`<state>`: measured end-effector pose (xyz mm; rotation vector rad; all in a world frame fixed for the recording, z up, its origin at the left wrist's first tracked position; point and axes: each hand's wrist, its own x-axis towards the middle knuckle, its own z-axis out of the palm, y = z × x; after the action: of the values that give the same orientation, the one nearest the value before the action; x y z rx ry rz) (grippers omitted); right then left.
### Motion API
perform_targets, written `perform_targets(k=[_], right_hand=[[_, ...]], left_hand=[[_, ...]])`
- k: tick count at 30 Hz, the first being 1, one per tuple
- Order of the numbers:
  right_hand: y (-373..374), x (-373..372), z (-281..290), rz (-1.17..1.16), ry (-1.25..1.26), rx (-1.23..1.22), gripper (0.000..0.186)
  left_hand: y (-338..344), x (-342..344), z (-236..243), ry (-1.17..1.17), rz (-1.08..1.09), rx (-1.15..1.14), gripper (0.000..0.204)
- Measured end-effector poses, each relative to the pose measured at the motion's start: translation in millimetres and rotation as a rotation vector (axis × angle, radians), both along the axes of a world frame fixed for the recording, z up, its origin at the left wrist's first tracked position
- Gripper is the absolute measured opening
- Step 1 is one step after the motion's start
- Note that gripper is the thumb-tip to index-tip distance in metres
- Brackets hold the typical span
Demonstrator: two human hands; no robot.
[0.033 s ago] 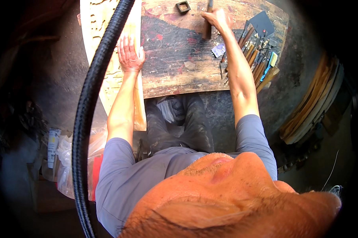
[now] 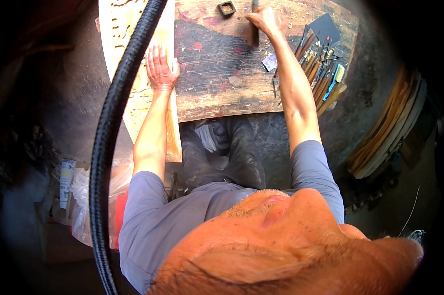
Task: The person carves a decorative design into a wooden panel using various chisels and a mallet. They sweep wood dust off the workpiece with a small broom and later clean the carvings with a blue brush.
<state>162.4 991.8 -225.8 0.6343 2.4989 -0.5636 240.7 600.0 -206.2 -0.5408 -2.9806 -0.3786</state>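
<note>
My left hand lies flat, fingers extended, on a long pale carved wooden board along the bench's left side. My right hand is closed on an upright dark brown wooden tool near the far middle of the worn, paint-stained bench. A small square container with pale bits in it sits left of that tool. Right of my forearm lie several wooden-handled tools, a blue brush, a flat dark plate and wood shavings; a small purple-white item lies left of it.
A thick black braided cable crosses the view at left. Curved boards are stacked beyond the bench's right side. A clear plastic bag and white cylinder are at lower left. My legs are under the bench.
My right hand and the dark tool it holds have shifted slightly left and toward the bench's far edge. My left hand stays in place on the board.
</note>
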Motion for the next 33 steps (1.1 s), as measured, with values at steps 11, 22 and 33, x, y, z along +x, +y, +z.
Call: perform_targets(k=[11, 22, 33], right_hand=[[-20, -1, -19, 0.007, 0.208, -0.1, 0.047], [28, 4, -14, 0.01, 0.215, -0.158, 0.044], [69, 135, 31, -0.538, 0.071, 0.308, 0.066]], left_hand=[[1, 2, -1, 0.023, -0.013, 0.032, 0.071], [1, 1, -2, 0.013, -0.003, 0.02, 0.07], [-6, 3, 0, -0.013, 0.018, 0.014, 0.068]])
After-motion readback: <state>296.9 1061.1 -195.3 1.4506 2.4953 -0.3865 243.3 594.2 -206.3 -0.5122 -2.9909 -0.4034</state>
